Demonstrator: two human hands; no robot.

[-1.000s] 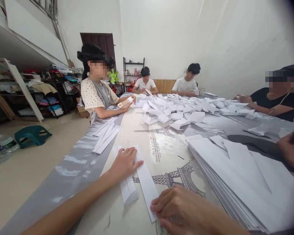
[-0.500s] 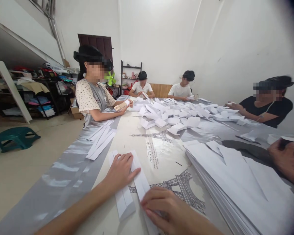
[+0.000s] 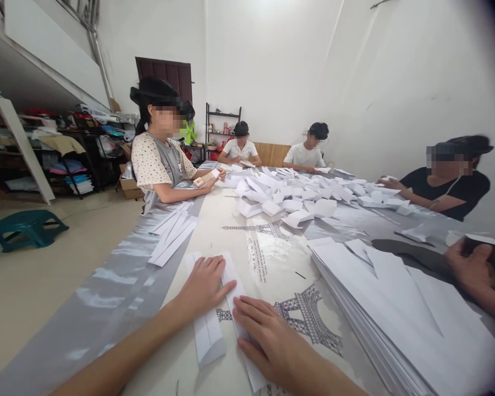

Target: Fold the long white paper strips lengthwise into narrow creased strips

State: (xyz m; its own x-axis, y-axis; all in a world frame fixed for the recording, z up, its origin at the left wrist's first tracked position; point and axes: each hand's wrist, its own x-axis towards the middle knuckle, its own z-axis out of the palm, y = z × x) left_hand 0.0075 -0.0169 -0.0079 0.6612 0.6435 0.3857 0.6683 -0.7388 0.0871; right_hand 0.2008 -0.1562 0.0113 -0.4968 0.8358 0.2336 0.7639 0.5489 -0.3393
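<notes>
My left hand [image 3: 204,287] lies flat, fingers spread, on a long folded strip of white paper [image 3: 208,336] at the near edge of the table. My right hand [image 3: 272,341] presses flat, fingers stretched out, on the right flap of the same strip [image 3: 253,374]. The two hands are close together, fingertips almost touching. The strip's near end sticks out between my forearms.
A thick stack of white sheets [image 3: 400,313] lies to my right. A heap of folded paper pieces [image 3: 297,192] fills the table's middle. More strips [image 3: 171,234] lie at left. Several other people sit around the table; another person's hand [image 3: 474,269] rests at far right. A green stool [image 3: 27,228] stands on the floor.
My right hand slid forward along the strip toward my left hand and flattened its fingers. My left hand stayed on the paper. The view shifted slightly.
</notes>
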